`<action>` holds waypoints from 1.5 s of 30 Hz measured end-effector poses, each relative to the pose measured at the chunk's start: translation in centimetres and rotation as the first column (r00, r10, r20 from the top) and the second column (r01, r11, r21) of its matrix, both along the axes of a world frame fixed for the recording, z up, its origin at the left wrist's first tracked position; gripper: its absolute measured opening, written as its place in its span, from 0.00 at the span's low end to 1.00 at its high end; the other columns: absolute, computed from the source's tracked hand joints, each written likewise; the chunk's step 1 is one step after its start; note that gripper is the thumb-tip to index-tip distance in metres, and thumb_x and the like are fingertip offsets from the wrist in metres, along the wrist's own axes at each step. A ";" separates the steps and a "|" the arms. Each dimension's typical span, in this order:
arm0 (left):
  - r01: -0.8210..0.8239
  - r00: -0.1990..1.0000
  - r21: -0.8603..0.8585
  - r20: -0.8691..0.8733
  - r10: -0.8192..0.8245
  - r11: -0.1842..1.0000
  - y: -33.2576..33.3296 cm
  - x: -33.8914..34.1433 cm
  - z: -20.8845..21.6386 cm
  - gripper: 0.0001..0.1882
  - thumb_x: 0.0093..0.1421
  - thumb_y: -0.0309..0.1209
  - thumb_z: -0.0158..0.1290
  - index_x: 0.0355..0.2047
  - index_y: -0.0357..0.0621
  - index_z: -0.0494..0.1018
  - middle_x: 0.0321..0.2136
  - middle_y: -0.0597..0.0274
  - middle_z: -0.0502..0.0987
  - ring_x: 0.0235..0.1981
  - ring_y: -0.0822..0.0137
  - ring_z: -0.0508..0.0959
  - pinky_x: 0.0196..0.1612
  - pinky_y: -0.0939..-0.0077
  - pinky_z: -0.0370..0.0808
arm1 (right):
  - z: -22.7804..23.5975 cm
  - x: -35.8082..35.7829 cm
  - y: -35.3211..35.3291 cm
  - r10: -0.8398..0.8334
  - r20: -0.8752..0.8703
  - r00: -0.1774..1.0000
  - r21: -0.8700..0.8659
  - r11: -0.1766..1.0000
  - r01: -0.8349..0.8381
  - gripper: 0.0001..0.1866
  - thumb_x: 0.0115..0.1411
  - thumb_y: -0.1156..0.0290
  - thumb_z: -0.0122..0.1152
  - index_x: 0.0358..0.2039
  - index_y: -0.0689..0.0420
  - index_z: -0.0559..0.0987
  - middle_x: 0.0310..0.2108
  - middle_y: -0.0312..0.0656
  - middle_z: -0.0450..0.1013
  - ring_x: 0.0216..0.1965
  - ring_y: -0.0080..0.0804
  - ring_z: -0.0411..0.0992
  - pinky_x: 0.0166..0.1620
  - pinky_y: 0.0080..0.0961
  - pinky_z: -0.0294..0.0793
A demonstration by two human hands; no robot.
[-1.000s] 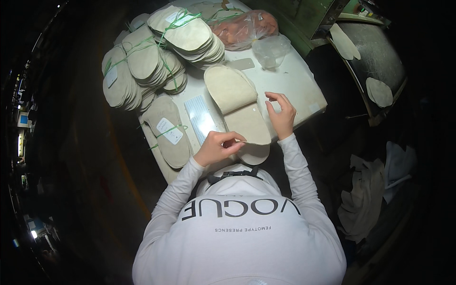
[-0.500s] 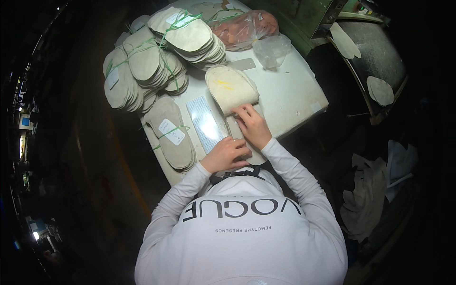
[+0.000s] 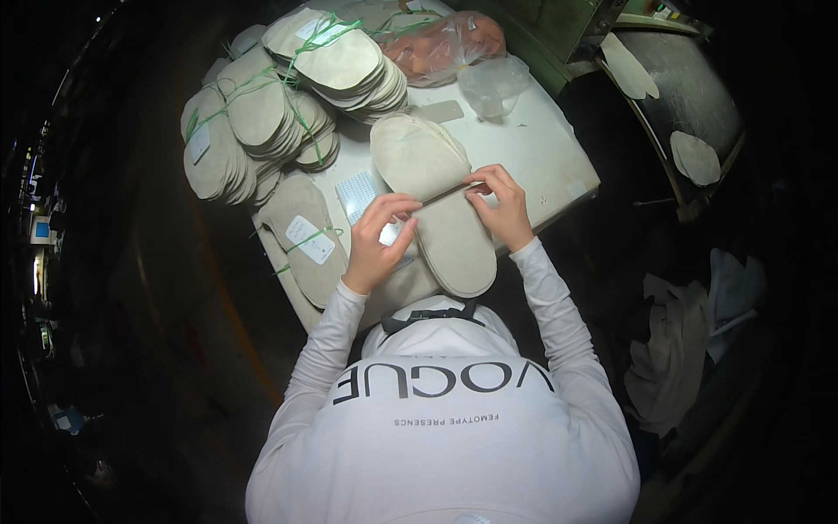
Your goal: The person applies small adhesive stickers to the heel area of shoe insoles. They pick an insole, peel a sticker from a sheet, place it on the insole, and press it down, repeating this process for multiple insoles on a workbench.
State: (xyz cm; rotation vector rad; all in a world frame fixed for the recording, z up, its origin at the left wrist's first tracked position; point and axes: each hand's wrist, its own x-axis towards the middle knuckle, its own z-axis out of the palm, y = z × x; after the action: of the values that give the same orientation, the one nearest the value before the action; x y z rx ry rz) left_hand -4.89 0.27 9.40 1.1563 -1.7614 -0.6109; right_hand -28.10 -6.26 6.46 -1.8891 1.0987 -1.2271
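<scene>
Before me on the table lies a pile of beige insoles; its rounded far part [image 3: 417,155] and its near part [image 3: 456,249] meet at a slanted edge across the middle. My left hand [image 3: 377,244] is at the left end of that edge, fingertips touching it, thumb held apart. At the right end, my right hand [image 3: 501,208] pinches the edge between thumb and fingers. A white and light-blue patterned strip [image 3: 356,196] lies partly hidden behind my left hand. Left of it is a tied bundle of insoles [image 3: 288,205] with a white label.
Several bundles of insoles [image 3: 336,65] tied with green string are heaped at the far left. Behind the pile lie a small grey plate [image 3: 439,111] and a clear bag with reddish-brown contents [image 3: 445,48]. A dark machine surface [image 3: 676,87] holds two loose pieces at right.
Both hands have moved apart, the left one leftward and the right one to the pile's right edge. The near part is now uncovered. Yellow marks on the far part no longer show.
</scene>
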 end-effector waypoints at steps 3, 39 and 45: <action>0.272 0.931 0.185 0.198 -0.307 0.944 1.8 -1.7 -1.2 0.10 0.53 0.32 0.63 0.37 0.47 0.80 0.33 0.63 0.79 0.25 0.67 0.79 0.28 0.74 0.74 | -1.1 0.7 0.3 -0.013 -0.108 0.994 -0.034 0.999 0.010 0.12 0.53 0.87 0.58 0.38 0.62 0.78 0.37 0.42 0.72 0.35 0.34 0.78 0.37 0.25 0.79; 0.462 0.796 0.088 0.396 -0.457 0.882 3.4 -2.8 -2.8 0.13 0.50 0.40 0.64 0.34 0.53 0.75 0.26 0.66 0.72 0.25 0.62 0.75 0.30 0.69 0.72 | 0.9 4.4 1.3 0.205 -0.037 0.978 0.008 0.979 -0.205 0.20 0.52 0.89 0.56 0.45 0.58 0.76 0.43 0.43 0.65 0.40 0.37 0.76 0.42 0.29 0.81; 0.497 0.758 0.126 0.419 -0.500 0.859 3.0 -2.8 -2.7 0.13 0.51 0.39 0.63 0.35 0.53 0.75 0.28 0.66 0.72 0.25 0.61 0.75 0.31 0.68 0.73 | 2.8 0.3 -0.5 -0.012 0.081 0.997 0.021 1.000 0.010 0.21 0.52 0.90 0.57 0.46 0.59 0.77 0.44 0.41 0.65 0.43 0.30 0.76 0.44 0.24 0.84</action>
State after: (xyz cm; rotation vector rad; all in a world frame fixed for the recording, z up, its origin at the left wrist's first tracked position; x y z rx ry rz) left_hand -7.74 3.30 6.67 0.8577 -2.5050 -0.7006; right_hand -27.78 -6.75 9.26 -1.8039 1.0761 -1.2818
